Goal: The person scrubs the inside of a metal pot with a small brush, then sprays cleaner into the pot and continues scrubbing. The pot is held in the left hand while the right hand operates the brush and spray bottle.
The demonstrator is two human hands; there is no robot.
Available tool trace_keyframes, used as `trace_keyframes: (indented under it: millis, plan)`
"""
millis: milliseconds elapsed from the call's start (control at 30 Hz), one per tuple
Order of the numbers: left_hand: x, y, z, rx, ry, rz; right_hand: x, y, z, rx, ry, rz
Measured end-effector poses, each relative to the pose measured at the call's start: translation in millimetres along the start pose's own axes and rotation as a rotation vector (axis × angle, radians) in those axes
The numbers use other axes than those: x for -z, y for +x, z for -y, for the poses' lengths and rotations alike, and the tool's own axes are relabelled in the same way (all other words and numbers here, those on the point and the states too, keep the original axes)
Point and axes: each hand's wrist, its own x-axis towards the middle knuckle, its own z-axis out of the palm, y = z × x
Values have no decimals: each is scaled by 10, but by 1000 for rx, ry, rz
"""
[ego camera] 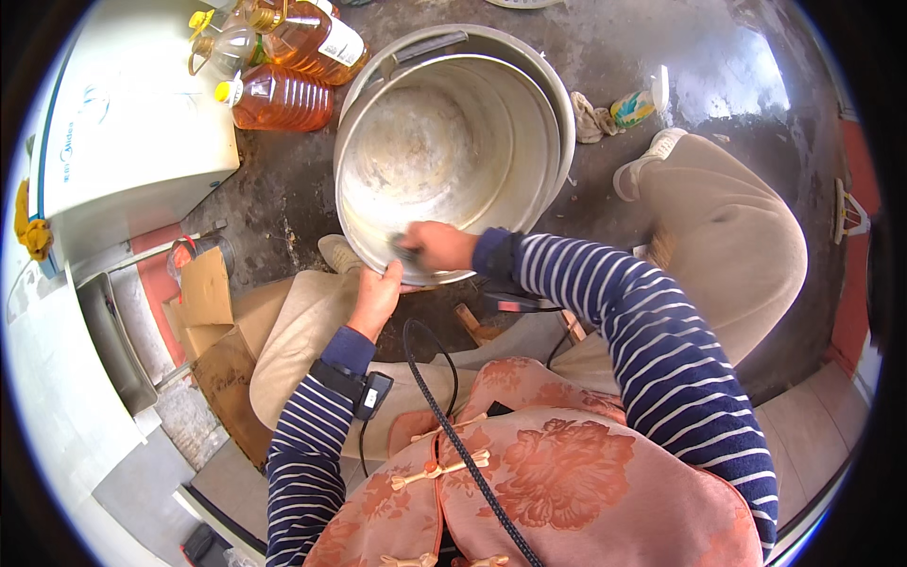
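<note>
A large, worn metal pot (439,142) tilts towards me, its open mouth facing up, its side handle at the far rim. It rests in or against a wider metal basin (563,106) on the floor. My left hand (378,294) grips the pot's near rim, thumb on top and fingers underneath. Inside the pot by that rim, my right hand (441,246) holds a dark scouring pad (404,248) against the wall; hand and pad are blurred. The pot's inner bottom is stained and scuffed.
Large plastic oil bottles (283,99) stand at the upper left beside a white Midea appliance (142,127). A cardboard box (220,333) lies left of my knee. Right of the basin are a rag (592,119) and a spray bottle (634,108). A black cable (460,439) crosses my lap.
</note>
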Motion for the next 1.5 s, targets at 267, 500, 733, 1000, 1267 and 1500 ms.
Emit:
trace_keyframes:
  millis: [267, 500, 733, 1000, 1267, 1500]
  plan:
    - [-119, 25, 115, -1, 66, 6, 527, -468, -710, -327, -755, 306]
    - [-49, -11, 154, -61, 244, -109, 257, -285, -289, -77, -145, 216]
    - [3, -122, -293, -307, 362, -168, 1184, -528, -627, -131, -358, 273]
    - [289, -385, -921, -391, 280, -236, 1652, -433, -272, 139, -233, -151]
    - [456, -428, -1229, -220, 411, -416, 1712, -518, -744, -172, -370, -389]
    - [331, -387, -1339, -244, 447, -427, 1360, -521, -1367, -596, -831, 5]
